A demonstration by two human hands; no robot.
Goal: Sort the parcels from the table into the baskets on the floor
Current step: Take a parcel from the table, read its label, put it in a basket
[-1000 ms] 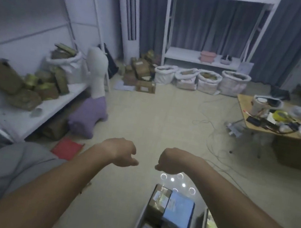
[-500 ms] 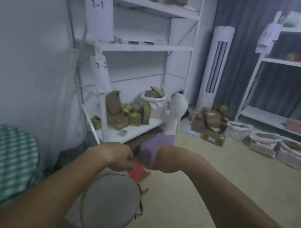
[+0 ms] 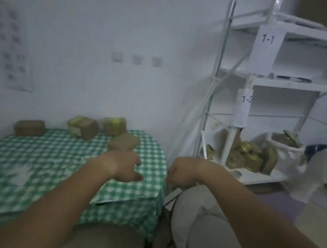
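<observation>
1. Table (image 3: 18, 174), left half of view, draped in a green-and-white check cloth that hangs over its front and right edges. It stands against a pale wall. One dark leg shows at the front right corner.
2. White metal shelf rack (image 3: 296, 86), right of the table, with paper tags reading "1-1" and "1-2" on its uprights. The lower shelf carries a heap of brown and yellow-taped packages (image 3: 246, 158) and a white sack (image 3: 284, 154) stuffed with more.
3. Grey rounded cushion or seat (image 3: 205, 229) on the floor, just beside the table's right edge, partly under the right forearm.
4. White mannequin-like form (image 3: 322, 173) at far right, in front of the rack; blurred.
5. Four parcels at the back of the table, near the wall: a flat brown parcel (image 3: 30, 127) at far left; a yellow-taped parcel (image 3: 83, 127) mid-back; a second yellow-topped parcel (image 3: 114, 125) just right of it; a plain brown parcel (image 3: 123, 142) nearest the hands, close to the table's right edge.
6. Left hand (image 3: 122, 165) held above the cloth, just in front of the plain brown parcel, fingers loosely spread and holding nothing. Contact with the parcel: cannot tell.
7. Right hand (image 3: 182, 174) off the table's right edge, over the cushion, fingers curled under, empty as far as shows.
8. No baskets in view.
</observation>
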